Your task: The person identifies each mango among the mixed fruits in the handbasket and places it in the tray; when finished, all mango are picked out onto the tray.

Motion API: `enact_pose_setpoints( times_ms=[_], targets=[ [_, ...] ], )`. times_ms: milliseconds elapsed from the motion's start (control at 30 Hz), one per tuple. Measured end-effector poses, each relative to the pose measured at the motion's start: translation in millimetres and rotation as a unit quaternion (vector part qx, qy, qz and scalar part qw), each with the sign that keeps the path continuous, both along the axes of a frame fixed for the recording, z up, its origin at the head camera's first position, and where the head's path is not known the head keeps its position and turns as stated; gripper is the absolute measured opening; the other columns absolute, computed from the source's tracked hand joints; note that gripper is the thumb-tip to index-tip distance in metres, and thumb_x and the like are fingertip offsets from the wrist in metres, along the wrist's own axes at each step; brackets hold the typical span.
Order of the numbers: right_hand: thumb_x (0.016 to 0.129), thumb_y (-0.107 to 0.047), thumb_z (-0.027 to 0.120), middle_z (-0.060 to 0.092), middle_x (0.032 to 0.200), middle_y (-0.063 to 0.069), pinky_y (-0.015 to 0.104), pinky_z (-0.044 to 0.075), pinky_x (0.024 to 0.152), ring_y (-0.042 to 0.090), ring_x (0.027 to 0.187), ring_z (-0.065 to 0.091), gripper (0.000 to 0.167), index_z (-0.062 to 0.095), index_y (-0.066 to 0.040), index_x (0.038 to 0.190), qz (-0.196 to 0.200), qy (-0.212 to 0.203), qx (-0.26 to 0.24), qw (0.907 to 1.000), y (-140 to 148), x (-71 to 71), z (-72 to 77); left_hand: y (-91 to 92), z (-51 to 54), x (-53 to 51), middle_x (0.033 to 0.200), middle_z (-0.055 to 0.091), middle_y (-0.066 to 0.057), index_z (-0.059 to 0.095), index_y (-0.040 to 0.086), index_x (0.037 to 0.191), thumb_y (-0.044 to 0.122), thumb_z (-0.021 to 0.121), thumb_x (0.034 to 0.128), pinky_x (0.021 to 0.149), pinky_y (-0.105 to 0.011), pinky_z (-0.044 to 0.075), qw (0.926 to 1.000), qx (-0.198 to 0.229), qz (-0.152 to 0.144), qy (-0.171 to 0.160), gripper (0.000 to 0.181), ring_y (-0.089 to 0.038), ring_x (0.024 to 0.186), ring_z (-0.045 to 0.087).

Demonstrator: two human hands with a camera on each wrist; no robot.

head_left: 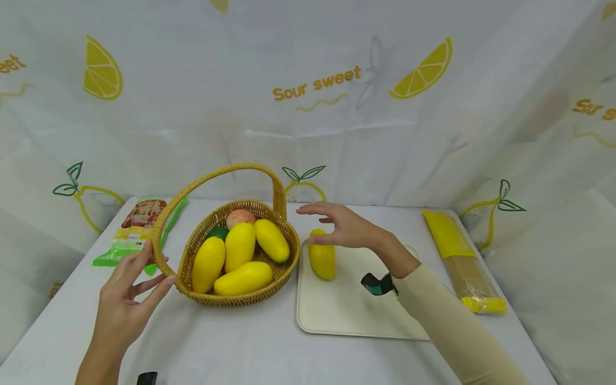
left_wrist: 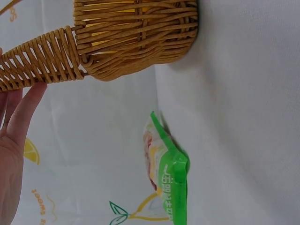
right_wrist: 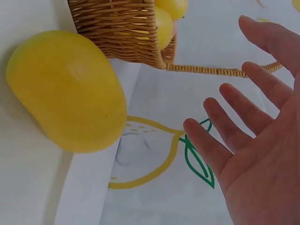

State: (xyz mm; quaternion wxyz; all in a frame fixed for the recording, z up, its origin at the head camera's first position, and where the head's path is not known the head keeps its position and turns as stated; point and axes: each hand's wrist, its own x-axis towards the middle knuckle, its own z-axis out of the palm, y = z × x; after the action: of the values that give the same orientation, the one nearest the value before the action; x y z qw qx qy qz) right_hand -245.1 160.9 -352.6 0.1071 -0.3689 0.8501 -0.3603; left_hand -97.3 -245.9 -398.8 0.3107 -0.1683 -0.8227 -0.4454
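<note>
One basket handle (head_left: 244, 166) is being pinched by left fingers (head_left: 135, 266), empty right fingers (right_wrist: 246, 107) being spread near a mango (head_left: 322, 262).

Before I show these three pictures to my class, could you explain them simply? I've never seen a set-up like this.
There is no robot, just a person's two bare hands. The widest picture comes from a camera worn on the head, looking down; the other two come from cameras on the left and right wrists.

On the white table stands a wicker basket of yellow mangoes, a peach and a dark green fruit. Beside it, a single mango lies on a cream tray. A green-edged food packet lies to the left, a yellow-ended packet to the right.

The left hand holds the basket's handle. The right hand, fingers spread, is near the single mango and holds nothing.
</note>
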Motion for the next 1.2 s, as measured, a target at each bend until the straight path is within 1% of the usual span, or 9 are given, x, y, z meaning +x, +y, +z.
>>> enact_pose_setpoints(
  times_ms=[200,367,467,633,700,800,967,1067,1200],
  targets=[
    [0.091,-0.023,0.077,0.051,0.155,0.001,0.051,0.050,0.116,0.026,0.143,0.049,0.065,0.051,-0.015,0.150,0.009,0.002,0.011,0.9999,-10.6,-0.1,12.0,-0.3,0.0,-1.5,0.126,0.053,0.023,0.042,-0.001,0.152,-0.027,0.075,0.0711,0.086,-0.004,0.054,1.0000,0.002,-0.009,0.002,0.091,0.006,0.117,0.056],
    [0.090,-0.024,0.079,0.052,0.153,0.007,0.050,0.053,0.113,0.026,0.138,0.053,0.067,0.050,-0.011,0.150,0.028,-0.010,0.004,0.9996,-20.1,-0.4,20.4,0.4,0.7,-0.9,0.125,0.052,0.025,0.042,0.000,0.152,-0.027,0.075,0.0710,0.086,-0.003,0.053,1.0000,-0.001,-0.005,0.001,0.092,0.007,0.117,0.056],
    [0.090,-0.025,0.080,0.053,0.152,0.009,0.048,0.056,0.110,0.025,0.135,0.055,0.066,0.052,-0.014,0.149,0.034,-0.023,0.001,0.9991,-25.5,-0.4,23.2,1.2,1.2,-0.3,0.125,0.052,0.026,0.042,0.001,0.153,-0.027,0.075,0.0710,0.085,-0.002,0.053,1.0000,-0.003,0.001,-0.005,0.092,0.008,0.116,0.055],
    [0.088,-0.026,0.082,0.055,0.150,0.007,0.051,0.056,0.109,0.028,0.136,0.055,0.064,0.055,-0.019,0.146,0.046,-0.047,-0.004,0.9978,-34.8,0.4,23.3,1.4,0.7,-0.1,0.125,0.052,0.027,0.042,0.002,0.153,-0.027,0.075,0.0708,0.085,-0.002,0.053,1.0000,-0.002,0.003,-0.009,0.093,0.008,0.116,0.055],
    [0.088,-0.025,0.081,0.057,0.149,0.005,0.054,0.055,0.109,0.031,0.137,0.054,0.062,0.057,-0.018,0.145,0.056,-0.052,-0.009,0.9970,-38.4,1.3,22.9,1.4,0.4,-0.3,0.125,0.052,0.026,0.042,0.002,0.153,-0.028,0.075,0.0706,0.085,-0.003,0.053,0.9999,-0.002,0.003,-0.010,0.094,0.008,0.116,0.056],
    [0.089,-0.023,0.081,0.058,0.148,0.002,0.054,0.056,0.109,0.031,0.139,0.053,0.058,0.059,-0.018,0.143,0.069,-0.054,-0.013,0.9961,-43.5,2.6,22.0,1.8,1.1,-0.2,0.124,0.052,0.027,0.042,0.003,0.153,-0.028,0.075,0.0706,0.085,-0.003,0.053,0.9999,-0.002,0.005,-0.013,0.094,0.009,0.116,0.055],
    [0.089,-0.025,0.081,0.058,0.148,0.000,0.052,0.057,0.107,0.025,0.139,0.052,0.057,0.060,-0.019,0.142,0.079,-0.045,-0.010,0.9959,-51.5,4.5,18.8,2.0,2.8,0.9,0.124,0.050,0.029,0.042,0.004,0.154,-0.027,0.074,0.0723,0.085,-0.002,0.053,0.9998,-0.005,0.011,-0.018,0.093,0.009,0.116,0.054],
    [0.089,-0.026,0.081,0.057,0.148,-0.001,0.053,0.058,0.106,0.026,0.139,0.052,0.057,0.061,-0.020,0.142,0.084,-0.042,-0.010,0.9955,-56.4,5.8,17.7,1.9,3.7,1.4,0.125,0.049,0.029,0.042,0.005,0.154,-0.026,0.074,0.0731,0.085,-0.002,0.053,0.9997,-0.007,0.013,-0.019,0.092,0.010,0.116,0.053],
    [0.088,-0.026,0.082,0.060,0.146,-0.001,0.044,0.061,0.100,0.027,0.133,0.056,0.055,0.063,-0.019,0.140,0.099,-0.019,-0.008,0.9949,-64.3,6.5,16.3,1.6,3.6,1.6,0.125,0.049,0.029,0.042,0.005,0.154,-0.027,0.074,0.0732,0.085,-0.002,0.053,0.9997,-0.006,0.012,-0.020,0.092,0.009,0.117,0.053]
  ],
)
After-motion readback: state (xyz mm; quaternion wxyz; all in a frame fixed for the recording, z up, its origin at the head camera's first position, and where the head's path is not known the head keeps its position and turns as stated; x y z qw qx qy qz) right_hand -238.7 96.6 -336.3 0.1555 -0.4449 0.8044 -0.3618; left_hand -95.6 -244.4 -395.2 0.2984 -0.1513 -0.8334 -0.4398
